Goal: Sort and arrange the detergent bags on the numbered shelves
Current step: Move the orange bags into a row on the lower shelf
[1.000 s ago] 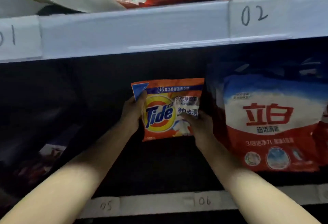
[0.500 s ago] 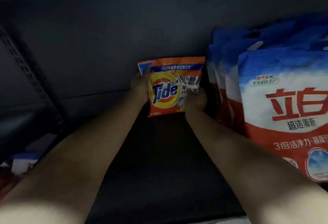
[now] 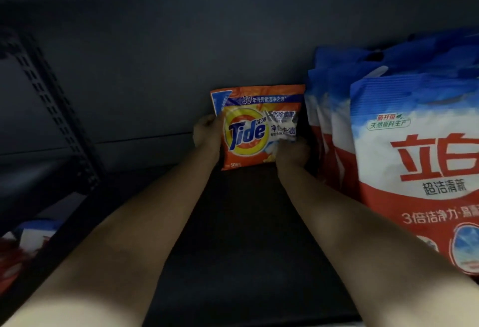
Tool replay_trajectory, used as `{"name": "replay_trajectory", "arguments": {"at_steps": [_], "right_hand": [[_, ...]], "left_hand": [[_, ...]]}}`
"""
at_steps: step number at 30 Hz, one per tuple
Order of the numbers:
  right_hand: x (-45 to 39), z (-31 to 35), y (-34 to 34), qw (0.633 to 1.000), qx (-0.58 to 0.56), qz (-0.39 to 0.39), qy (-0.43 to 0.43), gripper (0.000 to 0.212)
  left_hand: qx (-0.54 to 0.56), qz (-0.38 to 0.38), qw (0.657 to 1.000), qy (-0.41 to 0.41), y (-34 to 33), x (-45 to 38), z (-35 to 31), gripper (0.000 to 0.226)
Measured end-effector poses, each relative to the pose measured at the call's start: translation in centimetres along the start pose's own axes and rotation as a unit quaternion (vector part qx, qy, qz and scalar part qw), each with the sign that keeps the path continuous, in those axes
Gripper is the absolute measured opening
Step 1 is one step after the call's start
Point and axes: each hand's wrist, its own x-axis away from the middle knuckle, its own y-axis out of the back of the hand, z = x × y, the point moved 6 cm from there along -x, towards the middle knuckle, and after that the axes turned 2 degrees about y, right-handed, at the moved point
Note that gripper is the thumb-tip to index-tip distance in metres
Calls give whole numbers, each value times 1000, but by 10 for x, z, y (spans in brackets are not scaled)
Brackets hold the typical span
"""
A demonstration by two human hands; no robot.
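Tide bag (image 3: 255,129) is what we've got pinched between both hands right now: our left hand (image 3: 206,132) curls round its left edge, and our right hand (image 3: 293,150) grips the lower right corner, fingers wrapped onto the crinkly front. It's standing upright at the very back of the shelf floor (image 3: 233,223), bottom edge looks like it's touching down, just beside the row of big red-and-blue bags (image 3: 414,158) on the right.

To do this bit well, we'd say press the base flat so it stands by itself, keep the logo facing out, nudge it snug against the neighbours, then let go one hand at a time. Small soft pouch, so it'll probably flop forward if we release too quick.

Shelf is dark, matte, pretty dim in here. Back panel (image 3: 155,67) is plain, a perforated upright (image 3: 59,119) runs down the left, and a few more bags (image 3: 23,246) sit lower left beyond it.
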Motion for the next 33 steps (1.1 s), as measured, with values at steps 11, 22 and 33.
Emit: {"name": "replay_trajectory", "arguments": {"at_steps": [11, 22, 33], "right_hand": [[132, 10, 50, 849, 417, 237, 222, 47], [224, 118, 257, 804, 479, 251, 248, 39], [195, 284, 424, 822, 461, 117, 313, 38]], "left_hand": [[-611, 149, 746, -219, 34, 140, 28, 39], [-596, 197, 630, -457, 12, 344, -104, 36], [-400, 182, 679, -588, -80, 421, -286, 35]]}}
